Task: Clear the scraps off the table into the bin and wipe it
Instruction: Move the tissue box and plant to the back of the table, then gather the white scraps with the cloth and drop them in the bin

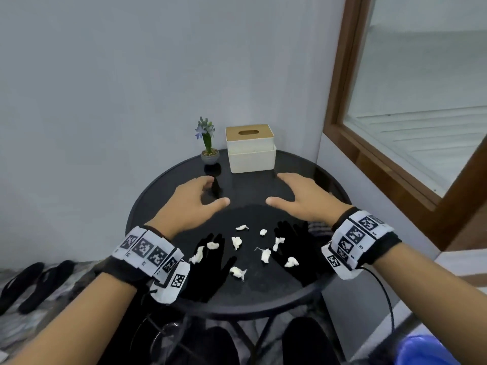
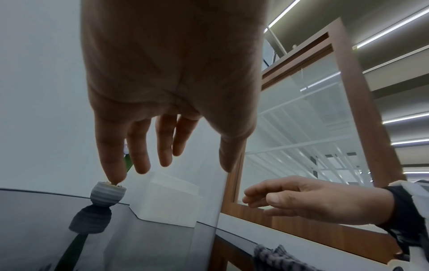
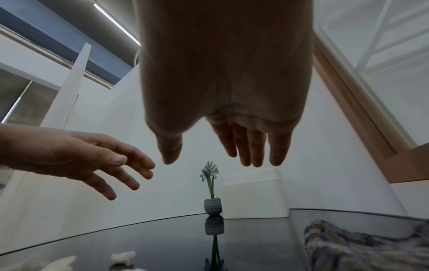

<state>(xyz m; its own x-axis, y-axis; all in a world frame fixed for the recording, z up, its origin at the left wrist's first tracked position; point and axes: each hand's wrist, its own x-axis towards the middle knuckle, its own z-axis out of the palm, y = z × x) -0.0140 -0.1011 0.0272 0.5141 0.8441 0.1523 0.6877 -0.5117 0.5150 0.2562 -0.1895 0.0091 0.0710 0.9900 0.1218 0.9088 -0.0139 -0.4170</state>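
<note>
Several white paper scraps [image 1: 237, 242] lie scattered on the near half of a round glossy black table [image 1: 263, 293]; one scrap [image 3: 123, 257] shows low in the right wrist view. My left hand [image 1: 210, 192] hovers palm down over the table's middle left, fingers loosely spread and holding nothing. My right hand [image 1: 279, 188] hovers level with it on the right, also empty with straight fingers. Both hands are farther out than the scraps and touch nothing. A grey striped cloth [image 1: 319, 229] lies at the table's right edge beneath my right wrist.
A white tissue box [image 1: 250, 148] with a wooden lid and a small potted flower [image 1: 210, 154] stand at the table's far edge against the wall. A rounded blue object [image 1: 424, 351] sits on the floor at lower right. Black sandals [image 1: 34, 283] lie on the floor left.
</note>
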